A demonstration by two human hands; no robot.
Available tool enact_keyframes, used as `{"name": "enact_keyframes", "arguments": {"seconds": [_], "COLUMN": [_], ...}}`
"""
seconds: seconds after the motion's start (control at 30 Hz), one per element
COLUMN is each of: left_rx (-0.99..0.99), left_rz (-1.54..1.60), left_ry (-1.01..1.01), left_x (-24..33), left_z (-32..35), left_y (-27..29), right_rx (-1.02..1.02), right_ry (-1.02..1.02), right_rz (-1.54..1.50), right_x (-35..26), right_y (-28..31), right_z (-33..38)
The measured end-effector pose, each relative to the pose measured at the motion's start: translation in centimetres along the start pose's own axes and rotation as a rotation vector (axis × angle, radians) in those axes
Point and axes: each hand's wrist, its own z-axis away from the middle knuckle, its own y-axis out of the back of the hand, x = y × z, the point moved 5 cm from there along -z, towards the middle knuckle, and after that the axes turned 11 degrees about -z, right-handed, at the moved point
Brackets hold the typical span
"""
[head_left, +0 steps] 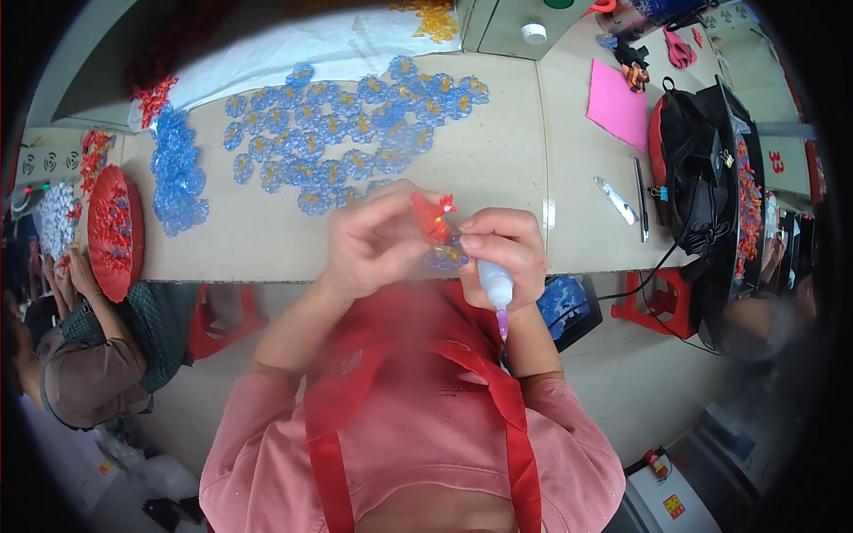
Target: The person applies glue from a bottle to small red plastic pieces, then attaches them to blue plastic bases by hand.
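Just over the table's front edge, my left hand pinches a small red plastic figure with yellow spots. Under the figure is a translucent blue flower-shaped piece with an amber middle. Whether the two touch is hidden by the fingers. My right hand is closed round a small white squeeze bottle, its purple nozzle pointing down toward me. The thumb and forefinger of that hand also reach the blue piece's edge. Beyond my hands lie several similar blue pieces with amber middles, spread over the tabletop.
Plain blue pieces are heaped at the left, beside a red tray of small red parts. A co-worker's hand is at far left. Rightward lie a pink sheet, a pen and a black bag.
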Motion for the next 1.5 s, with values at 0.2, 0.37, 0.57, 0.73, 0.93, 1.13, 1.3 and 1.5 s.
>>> {"name": "enact_keyframes", "arguments": {"seconds": [0.2,0.37,0.57,0.73,0.93,1.13,1.3,1.5], "left_rx": [-0.084,-0.070,-0.094,-0.078,-0.074,-0.051,-0.026,-0.027], "left_rz": [-0.211,-0.189,-0.240,-0.212,-0.151,-0.116,-0.115,-0.087], "left_ry": [-0.119,-0.139,-0.149,-0.092,0.081,-0.055,-0.009,0.009], "left_x": [1.0,1.3,0.9,1.0,1.4,2.2,2.7,2.6], "left_z": [-0.3,-0.2,-0.1,-0.5,0.2,0.6,1.3,1.4], "left_y": [-0.2,-0.4,-0.4,-0.2,-0.7,-1.5,-0.7,-0.4], "right_rx": [-0.007,-0.027,-0.038,-0.025,-0.037,0.093,0.048,0.051], "right_ry": [0.018,0.036,0.051,0.042,0.039,0.102,0.072,0.080], "right_rz": [-0.079,-0.121,-0.131,-0.113,0.049,-0.003,0.017,0.061], "right_x": [-0.1,-0.4,-0.3,0.0,0.1,-0.9,-0.9,-1.0], "right_y": [0.2,0.3,0.3,0.3,0.5,0.4,-0.6,-1.0], "right_z": [0.3,0.1,-0.1,-0.2,1.9,2.5,2.4,2.2]}}
